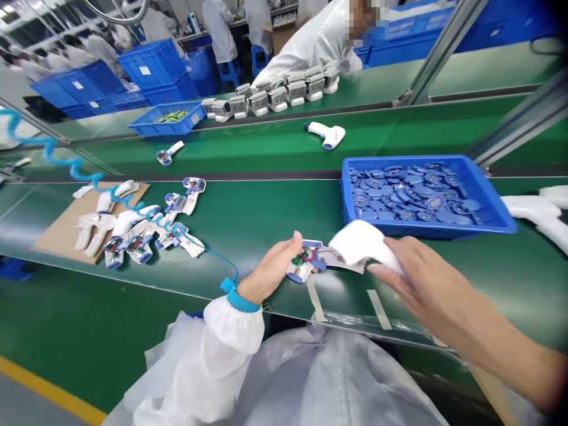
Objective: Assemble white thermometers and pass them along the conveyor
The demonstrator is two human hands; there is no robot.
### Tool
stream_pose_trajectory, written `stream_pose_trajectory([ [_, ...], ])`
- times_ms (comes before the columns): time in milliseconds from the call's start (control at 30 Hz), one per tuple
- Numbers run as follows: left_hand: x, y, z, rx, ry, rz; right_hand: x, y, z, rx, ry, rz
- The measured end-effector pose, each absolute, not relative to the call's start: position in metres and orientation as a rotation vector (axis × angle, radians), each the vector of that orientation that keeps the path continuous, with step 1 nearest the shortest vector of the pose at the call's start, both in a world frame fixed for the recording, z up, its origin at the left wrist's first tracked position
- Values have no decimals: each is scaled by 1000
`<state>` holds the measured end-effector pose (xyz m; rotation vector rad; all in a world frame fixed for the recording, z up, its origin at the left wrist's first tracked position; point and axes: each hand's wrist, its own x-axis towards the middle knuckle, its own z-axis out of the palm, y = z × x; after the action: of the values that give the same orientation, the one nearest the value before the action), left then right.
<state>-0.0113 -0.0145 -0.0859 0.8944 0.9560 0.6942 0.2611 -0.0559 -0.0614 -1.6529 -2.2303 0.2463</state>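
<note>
Two hands hold a gun-shaped thermometer (337, 253) above the green tabletop (248, 236), the left hand (268, 266) pinching its circuit-board half (306, 263), the right hand (412, 278) clasping its white shell (361, 242), with more open halves (181, 236) on cardboard (57, 236) and assembled units (270, 97) lined up beyond.

A green conveyor bench (261, 204) is running across the room under grey metal uprights (444, 53), while stacked blue plastic crates (153, 65) are standing beyond it. White-coated workers (66, 53) are working in rows near blue stools (228, 74), overhead lights (9, 8) are shining far left, and a yellow line (44, 390) is edging the green-painted floor (89, 319)
</note>
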Motion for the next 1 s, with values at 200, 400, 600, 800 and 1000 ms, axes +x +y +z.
stream_pose_trajectory([
  [200,-10,-12,-89,931,884,737,218,-43,-63,-1400,-2414,-349],
  [400,-8,-10,-92,1082,1090,719,223,-42,-83,-1420,-2314,137],
  [600,-2,-4,-98,1009,1247,811,271,-47,-96,-1902,-1657,707],
  [800,-18,5,-82,970,1080,819,298,-60,-111,-1957,-1843,50],
  [1000,-20,3,-64,1442,1023,557,273,-59,-76,-1760,-1818,294],
])
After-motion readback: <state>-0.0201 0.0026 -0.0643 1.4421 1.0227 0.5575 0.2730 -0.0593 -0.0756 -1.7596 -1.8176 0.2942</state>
